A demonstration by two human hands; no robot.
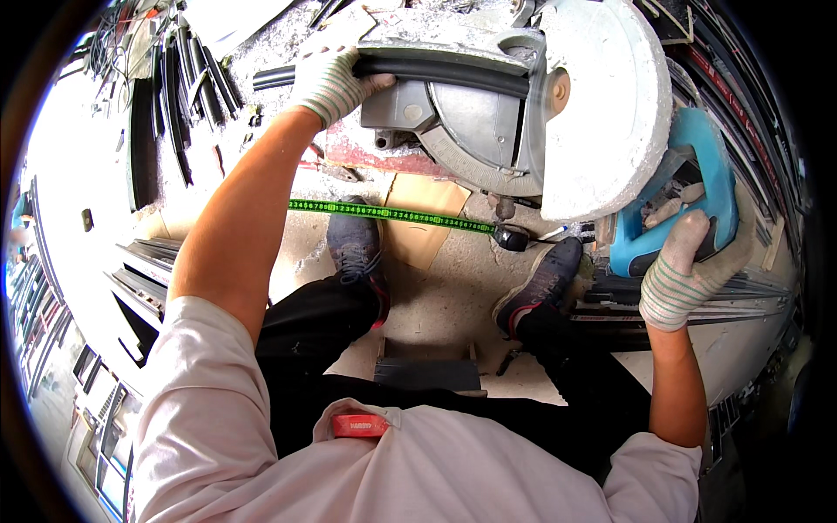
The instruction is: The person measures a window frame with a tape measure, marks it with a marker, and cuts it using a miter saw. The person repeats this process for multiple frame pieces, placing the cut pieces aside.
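Holding a long black strip (pixel 440 74) on the saw (pixel 597 131).
Our left hand (pixel 334 85) has a tight grip on it; our right hand (pixel 684 277), partly hidden, seems wrapped around the blue handle (pixel 717 166).

Shirt (pixel 471 471): pale pinkish-grey, creased, plain. Red rectangle with light lettering (pixel 359 425) at a folded edge on its front; places below taken from this. Left sleeve (pixel 196 375), to its left, ends near the elbow, wrinkled; right sleeve (pixel 658 475), to its right, same cloth. Trousers (pixel 584 370) black, just beyond it. Left shoe (pixel 353 248), straight beyond, dark blue-grey, laced, red trim. Right shoe (pixel 545 279), beyond and right, matching. Left hand (pixel 333 83), farthest beyond: whitish knit glove (pixel 321 98), thin green stripes. Right hand (pixel 684 270), far right: similar striped glove (pixel 670 296), thumb smudged.
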